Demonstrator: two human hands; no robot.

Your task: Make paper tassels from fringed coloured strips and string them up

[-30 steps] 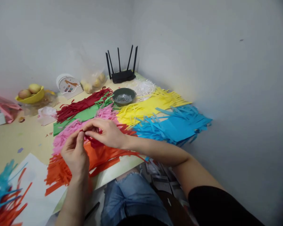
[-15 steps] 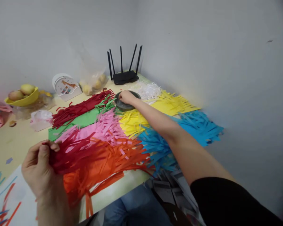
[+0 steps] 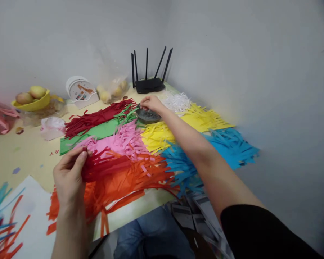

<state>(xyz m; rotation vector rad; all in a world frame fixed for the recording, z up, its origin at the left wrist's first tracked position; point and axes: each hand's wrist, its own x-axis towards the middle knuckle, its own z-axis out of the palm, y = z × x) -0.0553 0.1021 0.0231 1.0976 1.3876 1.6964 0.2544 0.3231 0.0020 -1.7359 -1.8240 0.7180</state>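
My left hand [image 3: 70, 176] pinches a dark red fringed paper strip [image 3: 108, 168] between thumb and fingers, its fringe hanging over the orange fringed paper [image 3: 121, 181]. Farther off, my right hand [image 3: 152, 103] is over a dark round bowl [image 3: 148, 117] with its fingertips pressed together. Whatever those fingertips hold, if anything, is too small to tell. The bowl's contents look greyish and cannot be made out. Beside the bowl lie pink fringed paper [image 3: 124, 138], green paper [image 3: 89, 133], yellow fringed paper [image 3: 196, 118] and another dark red fringed piece [image 3: 97, 117].
Blue fringed paper [image 3: 229, 147] hangs over the right table edge, by the wall. A black router [image 3: 150, 85] stands at the back, with white shreds [image 3: 176, 101] before it. Bagged fruit [image 3: 113, 91], a giraffe holder [image 3: 82, 94] and a yellow bowl [image 3: 34, 105] line the back left.
My right hand has lifted from inside the bowl to just above its rim. The left hand, still holding the dark red strip, shows farther right; the whole view has shifted slightly.
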